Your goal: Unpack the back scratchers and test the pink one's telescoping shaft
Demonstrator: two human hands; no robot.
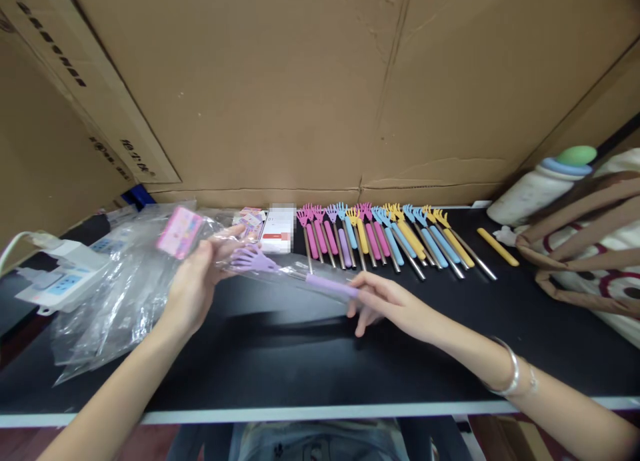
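Between my hands a purple back scratcher [255, 258] with a claw-shaped head lies inside a clear plastic bag [293, 272]. My left hand [200, 274] is closed on the bag's end by the claw, where a pink printed card [180, 232] also shows just beyond the fingers. At the other end, my right hand [377, 301] pinches the bagged purple handle. The bag hangs above the black table [280, 368]. Behind it lies a row of pink, purple, blue and yellow back scratchers [375, 238] with metal rods.
A pile of clear plastic bags [120, 294] lies at the left beside a white power strip [65, 274]. A phone [277, 228] rests near the cardboard wall [280, 101]. On the right are a loose yellow handle [497, 246], a white bottle [537, 191] and a cloth bag [590, 241].
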